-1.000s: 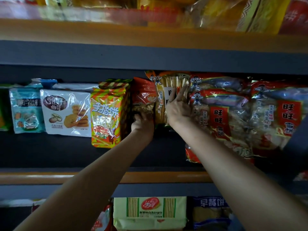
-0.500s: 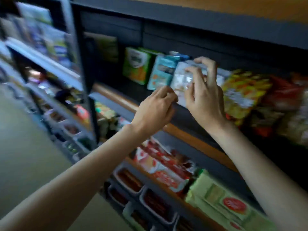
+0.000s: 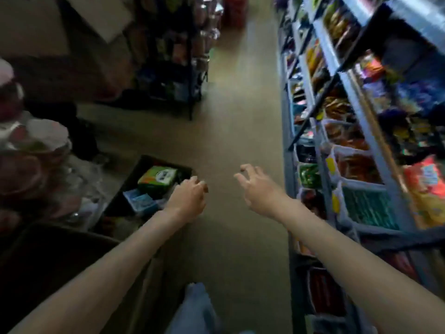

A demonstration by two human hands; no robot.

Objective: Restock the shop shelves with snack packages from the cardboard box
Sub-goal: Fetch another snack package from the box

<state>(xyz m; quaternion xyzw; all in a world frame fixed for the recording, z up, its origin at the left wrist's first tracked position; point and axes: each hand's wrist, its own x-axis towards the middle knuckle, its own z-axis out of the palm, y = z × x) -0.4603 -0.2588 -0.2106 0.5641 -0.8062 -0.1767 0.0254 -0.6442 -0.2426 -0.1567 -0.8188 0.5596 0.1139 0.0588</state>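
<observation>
Now both hands' fingers loosely curled, empty: left hand [image 3: 186, 201], right hand [image 3: 258, 189].

Two bare forearms, no sleeves visible up to the frame edge. No rings, watch or bands discernible on left hand [image 3: 186, 202] or right hand [image 3: 261, 191]. Light blue trouser leg [image 3: 196, 307] at lower centre, blurred.

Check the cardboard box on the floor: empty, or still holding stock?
Still holding stock. In the cardboard box lie a green package and a blue package; how many more, cannot tell.
</observation>
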